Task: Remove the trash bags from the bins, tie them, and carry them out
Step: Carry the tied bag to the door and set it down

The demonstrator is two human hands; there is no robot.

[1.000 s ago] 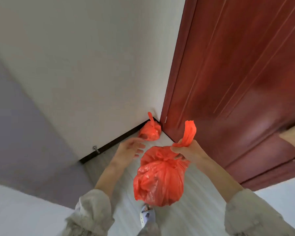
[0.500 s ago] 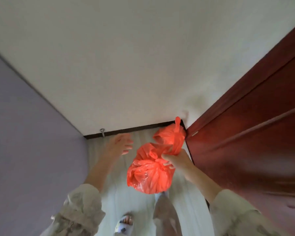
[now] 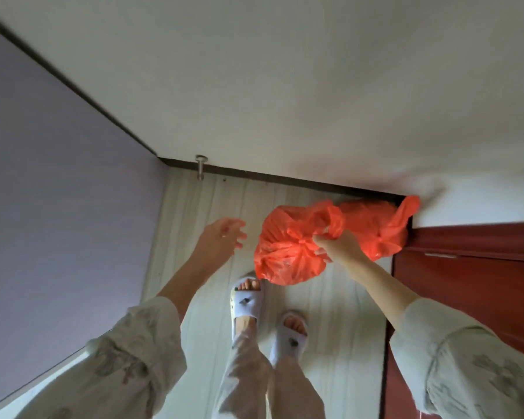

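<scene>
The right hand [image 3: 338, 247] pinches the knotted neck of a red bag [image 3: 288, 252], holding it above the floor [image 3: 212, 207]. The left hand [image 3: 221, 237] hangs just beside it, fingers loose and empty. A second tied bag [image 3: 378, 228] sits behind in the corner, against the door [image 3: 472, 285] and wall [image 3: 285, 86].

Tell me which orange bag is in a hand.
The nearer orange bag, gripped at its knot by the right hand. The other bag sits in the corner.
</scene>
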